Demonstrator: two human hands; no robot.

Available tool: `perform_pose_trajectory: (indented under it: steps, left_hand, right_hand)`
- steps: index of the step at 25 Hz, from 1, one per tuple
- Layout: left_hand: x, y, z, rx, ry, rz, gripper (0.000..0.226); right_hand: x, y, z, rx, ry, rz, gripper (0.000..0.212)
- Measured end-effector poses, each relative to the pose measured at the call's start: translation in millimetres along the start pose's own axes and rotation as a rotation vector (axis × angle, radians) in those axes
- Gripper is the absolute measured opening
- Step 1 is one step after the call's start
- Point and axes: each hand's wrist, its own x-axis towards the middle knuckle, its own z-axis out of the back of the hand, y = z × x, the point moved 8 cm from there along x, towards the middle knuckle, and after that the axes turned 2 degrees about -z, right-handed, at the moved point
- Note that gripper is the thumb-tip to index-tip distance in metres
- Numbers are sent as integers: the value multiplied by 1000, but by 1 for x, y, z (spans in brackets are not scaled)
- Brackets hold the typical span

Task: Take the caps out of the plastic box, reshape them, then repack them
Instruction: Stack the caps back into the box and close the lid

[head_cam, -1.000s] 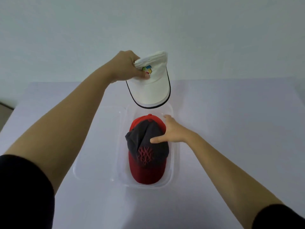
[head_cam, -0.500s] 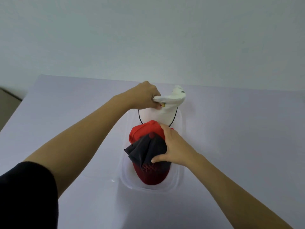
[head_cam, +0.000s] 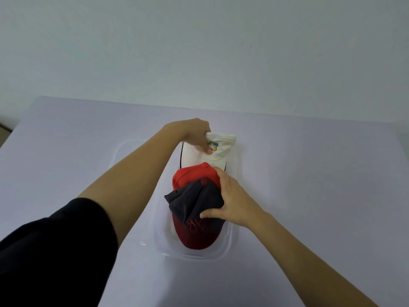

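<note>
White cap [head_cam: 218,151] (colourful logo); red cap [head_cam: 194,176]; dark-grey-and-red cap [head_cam: 197,209].

Plastic box [head_cam: 192,257] sits mid-counter [head_cam: 309,173], its lid [head_cam: 119,151] flat just to the left. In the box, the far cap [head_cam: 221,151] is at the back, pinched by the left hand [head_cam: 194,134]. The middle cap [head_cam: 192,176] lies before it. The near cap [head_cam: 194,200] lies on top of that one, gripped from the right by the right hand [head_cam: 232,202].

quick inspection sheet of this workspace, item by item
surface: pale table
job's things: white cap at the far end of the clear box; red cap and grey cap in box
clutter: clear lid left of box
grippers: left hand pinches white cap; right hand grips grey cap
cables: nothing seen
surroundings: plain wall
</note>
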Motion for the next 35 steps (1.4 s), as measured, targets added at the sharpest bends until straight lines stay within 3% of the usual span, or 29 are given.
perform_pose_trajectory:
  steps: [6, 8, 10, 12, 13, 15, 18, 20, 22, 24, 26, 30, 32, 34, 35]
  left_hand:
    - [17, 26, -45, -96, 117, 31, 22]
    - [16, 34, -44, -138, 93, -5, 10]
    - [14, 40, -38, -242, 38, -41, 9]
    - [13, 40, -35, -234, 23, -64, 10]
    - [13, 40, -37, -209, 33, -69, 13]
    - [13, 42, -39, -155, 56, -57, 19]
    - [10, 55, -41, -251, 65, 10, 17]
    - [13, 65, -34, -239, -65, 38, 26]
    - [17, 67, -30, -58, -227, 62, 26]
    - [22, 69, -38, 20, -276, 107, 30]
    - [19, 72, -45, -31, -357, 110, 31]
    - [-25, 76, -35, -312, -726, -55, 28]
    - [-36, 78, -45, -413, -574, -93, 25]
    - [-36, 76, -69, -318, -273, -74, 28]
    - [-33, 77, -77, -251, -204, -51, 29]
  right_hand:
    - [15, -17, 1, 83, 35, -67, 117]
    - [23, -24, 18, 46, 6, -59, 95]
    - [34, -24, 57, 51, -230, -9, 56]
    - [51, -18, 82, -205, -341, 40, 50]
    - [64, -18, 79, -406, -253, 33, 52]
    - [81, -24, 67, -683, -39, -52, 36]
    - [92, -35, 62, -806, 93, -157, 48]
    - [102, -38, 60, -814, 76, -145, 47]
    - [110, -41, 58, -802, 15, -143, 43]
    - [120, -45, 54, -790, -61, -157, 40]
    - [120, -45, 51, -767, -148, -148, 36]
    - [89, -39, 68, -436, -398, -71, 34]
    - [76, -39, 65, -268, -302, -18, 35]
    - [70, -38, 43, -374, -67, -5, 38]
    - [71, -37, 35, -458, -24, -5, 38]
